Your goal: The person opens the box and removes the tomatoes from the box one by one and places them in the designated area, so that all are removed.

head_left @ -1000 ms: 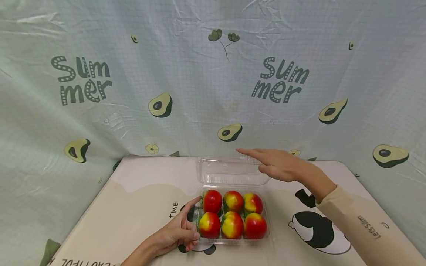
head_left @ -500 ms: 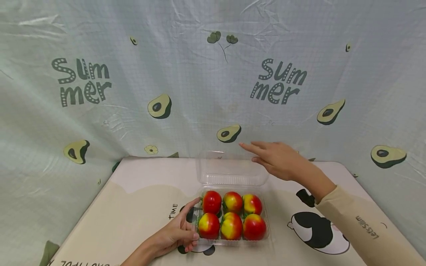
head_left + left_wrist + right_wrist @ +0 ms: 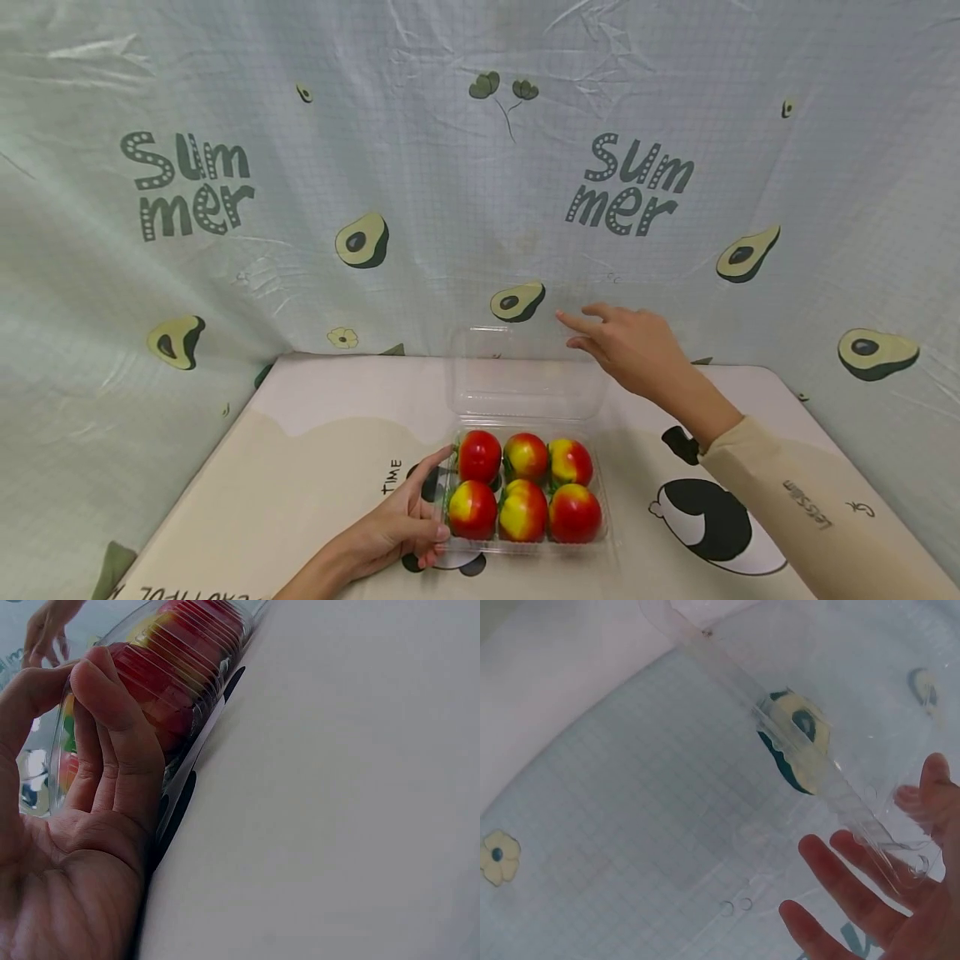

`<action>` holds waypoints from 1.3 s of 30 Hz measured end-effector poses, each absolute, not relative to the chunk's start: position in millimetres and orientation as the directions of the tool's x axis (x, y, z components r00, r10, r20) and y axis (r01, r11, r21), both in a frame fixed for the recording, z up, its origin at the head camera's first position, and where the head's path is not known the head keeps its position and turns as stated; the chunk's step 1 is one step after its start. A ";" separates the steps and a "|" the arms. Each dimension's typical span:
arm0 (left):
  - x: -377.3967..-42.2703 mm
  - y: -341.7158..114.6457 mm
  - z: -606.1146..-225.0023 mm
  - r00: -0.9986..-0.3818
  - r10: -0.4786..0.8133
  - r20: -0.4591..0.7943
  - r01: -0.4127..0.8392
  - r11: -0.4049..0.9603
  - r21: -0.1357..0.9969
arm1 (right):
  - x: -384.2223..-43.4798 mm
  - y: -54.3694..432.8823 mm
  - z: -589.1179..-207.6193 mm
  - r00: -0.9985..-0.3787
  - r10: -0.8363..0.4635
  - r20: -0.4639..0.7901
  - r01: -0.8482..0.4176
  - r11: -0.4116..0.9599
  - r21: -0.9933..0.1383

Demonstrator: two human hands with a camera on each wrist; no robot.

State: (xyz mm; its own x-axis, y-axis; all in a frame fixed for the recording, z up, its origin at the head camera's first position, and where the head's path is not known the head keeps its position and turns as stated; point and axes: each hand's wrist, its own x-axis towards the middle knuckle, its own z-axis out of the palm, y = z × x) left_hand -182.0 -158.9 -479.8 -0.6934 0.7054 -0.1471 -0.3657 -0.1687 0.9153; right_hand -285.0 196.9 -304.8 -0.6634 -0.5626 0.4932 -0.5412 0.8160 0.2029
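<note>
A clear plastic clamshell box (image 3: 525, 546) with several red-and-yellow fruits (image 3: 523, 508) lies on the table. Its transparent lid (image 3: 525, 375) stands raised at the back, hinged to the base. My left hand (image 3: 393, 521) grips the box's left side, index finger stretched along the rim and thumb at the near corner. In the left wrist view, the left fingers (image 3: 116, 742) bend against the box wall. My right hand (image 3: 637, 350) is at the lid's right upper corner. The right wrist view shows that lid corner between the thumb and the spread, fairly straight fingers (image 3: 847, 892).
A light cloth (image 3: 420, 167) printed with avocados and lettering hangs behind and at both sides of the table. The table cover (image 3: 300, 483) carries cartoon prints and words, and its back edge runs close to the cloth.
The lid has swung further upright, its free edge rising. My right hand has gone up with it, its fingers spreading more. My left hand and the box base stay put.
</note>
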 end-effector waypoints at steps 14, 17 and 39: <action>-181.6 -157.4 -480.6 -0.696 0.706 -0.133 -0.355 -0.177 0.918 | -304.6 197.0 -323.3 -0.772 -0.392 0.501 -0.538 0.823 -0.185; -181.7 -157.1 -480.4 -0.696 0.706 -0.131 -0.354 -0.177 0.918 | -310.2 201.2 -325.2 -0.796 -0.407 0.448 -0.551 0.793 -0.259; -182.1 -158.7 -479.8 -0.697 0.700 -0.158 -0.371 -0.163 0.914 | -329.5 214.7 -345.8 -0.905 -0.313 0.287 -0.419 0.548 -0.724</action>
State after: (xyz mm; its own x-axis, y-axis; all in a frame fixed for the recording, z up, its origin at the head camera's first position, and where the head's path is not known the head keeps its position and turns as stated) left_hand -182.1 -158.7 -479.8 -0.6967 0.6998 -0.1580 -0.3706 -0.1625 0.9145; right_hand -329.5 214.7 -345.8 -0.9055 -0.3126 0.2870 -0.4188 0.5485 -0.7237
